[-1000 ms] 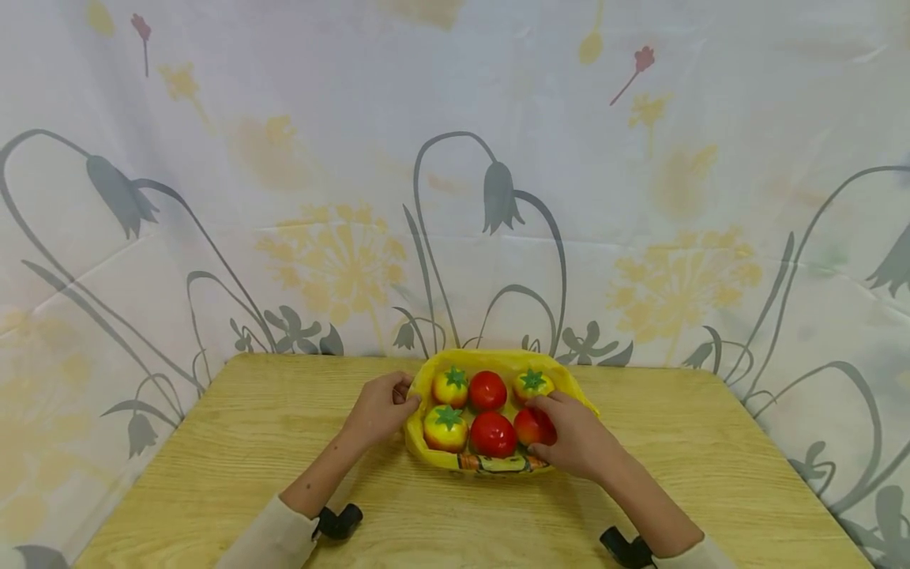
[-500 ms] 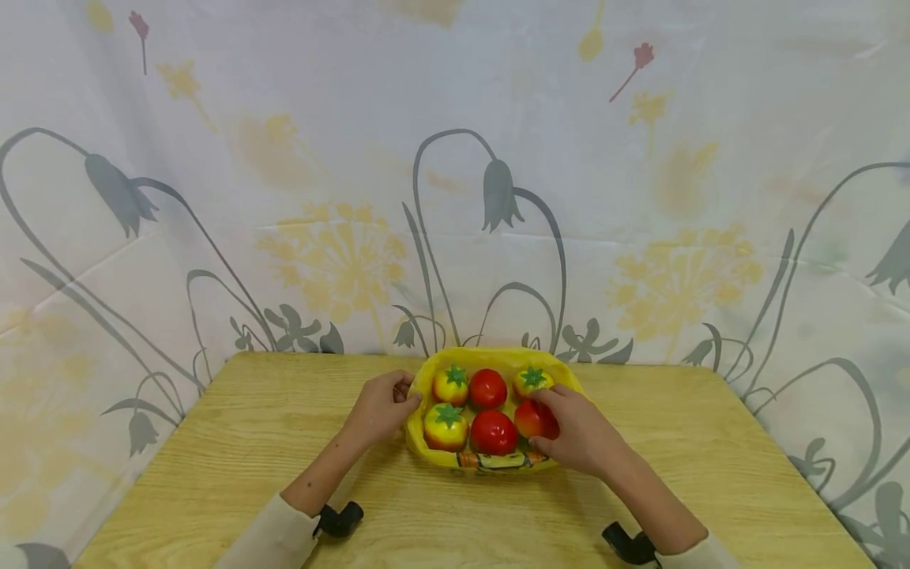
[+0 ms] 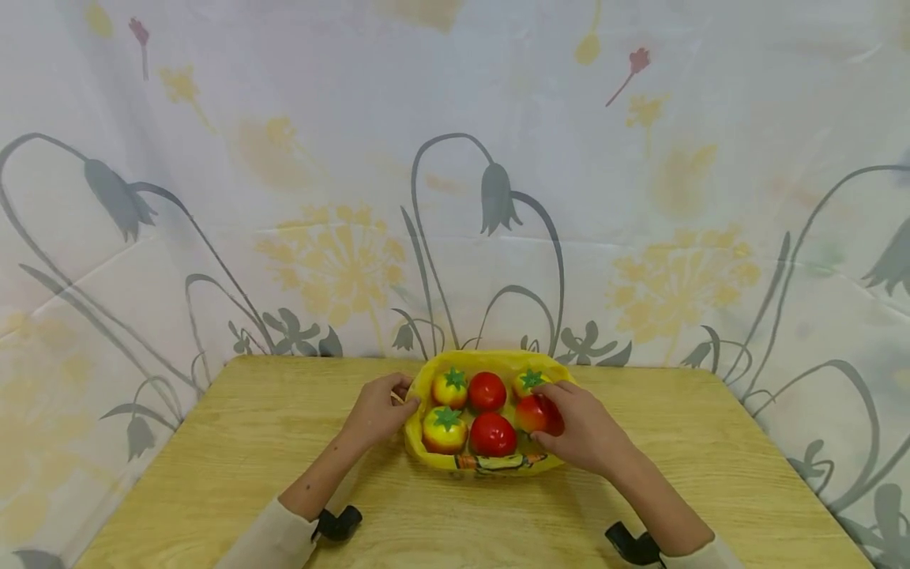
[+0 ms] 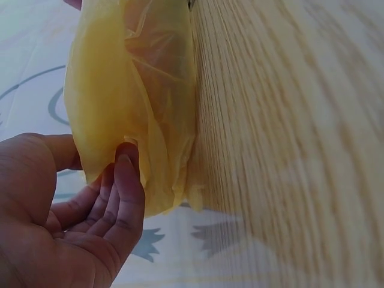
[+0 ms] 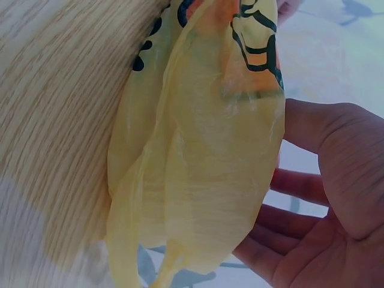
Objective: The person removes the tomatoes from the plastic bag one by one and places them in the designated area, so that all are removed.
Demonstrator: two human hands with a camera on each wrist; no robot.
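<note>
A yellow plastic bag (image 3: 415,450) lies spread with its mouth upward on the table, holding several round toy tomatoes. Some are yellow with green star-shaped leaves, like the front-left yellow tomato (image 3: 445,433); others are plain red, like the front red tomato (image 3: 494,435). My left hand (image 3: 379,411) pinches the bag's left edge between thumb and fingers, also clear in the left wrist view. At the bag's right side my right hand (image 3: 586,431) grips a red-and-yellow tomato (image 3: 535,412) with thumb and fingers. The right wrist view shows the bag's outer wall (image 5: 204,162) hiding that tomato.
Under the bag is a light wooden table (image 3: 284,442). A pale curtain (image 3: 455,261) printed with flowers hangs behind and along both sides. Black wrist mounts (image 3: 340,523) sit under both forearms.
My right hand has shifted slightly right and back, and the tomato in it has moved the same way. The left hand stays at the bag's left edge.
</note>
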